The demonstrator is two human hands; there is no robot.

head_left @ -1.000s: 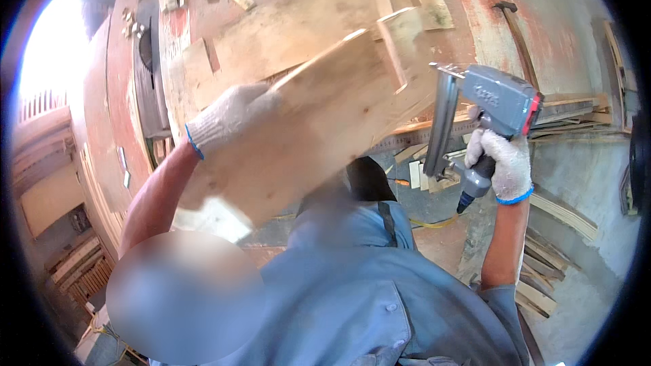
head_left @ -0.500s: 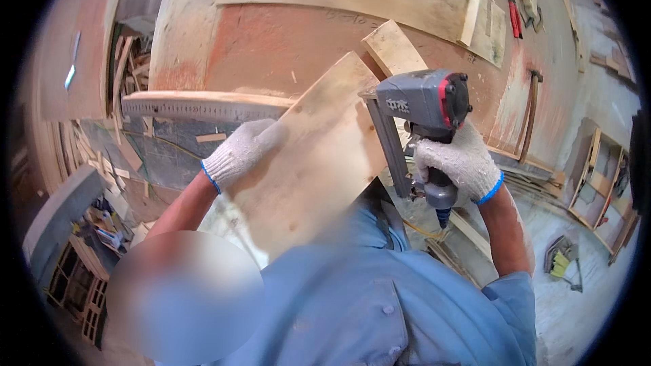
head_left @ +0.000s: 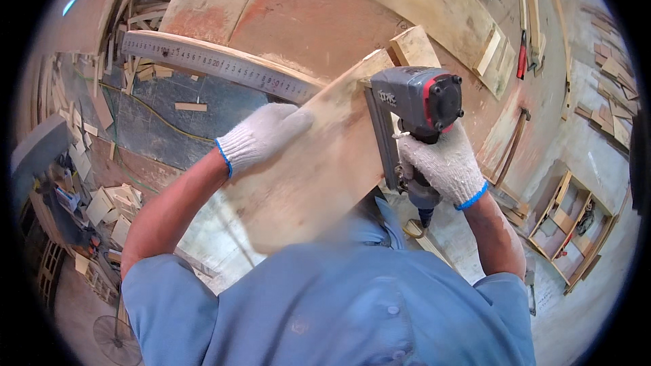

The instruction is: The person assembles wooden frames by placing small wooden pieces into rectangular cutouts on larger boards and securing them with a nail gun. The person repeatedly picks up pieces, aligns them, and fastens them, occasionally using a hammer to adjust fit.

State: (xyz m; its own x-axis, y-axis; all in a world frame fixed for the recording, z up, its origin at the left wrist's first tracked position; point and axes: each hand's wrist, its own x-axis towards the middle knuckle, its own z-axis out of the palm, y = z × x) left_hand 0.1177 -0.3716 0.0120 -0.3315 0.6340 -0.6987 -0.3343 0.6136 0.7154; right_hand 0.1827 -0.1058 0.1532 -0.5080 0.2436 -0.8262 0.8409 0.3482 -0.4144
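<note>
"Our right grip [head_left: 441,163] is wrapped around the handle of a nail gun [head_left: 413,98], and our left grip [head_left: 268,135] clasps the left edge of a wooden board [head_left: 319,183]. The board slants between both grips, up toward the tabletop [head_left: 319,17]."

"Why that way?"

"We seem to be steadying it on the left, leaving the right free for the tool. Whether the nose touches wood, we cannot tell."

"Our count?"

"One nail gun, one board; one short block [head_left: 416,47] just beyond our right grip, one hammer [head_left: 513,142] to its right; one ruler [head_left: 217,68] beyond our left grip, along the tabletop's edge."
</note>
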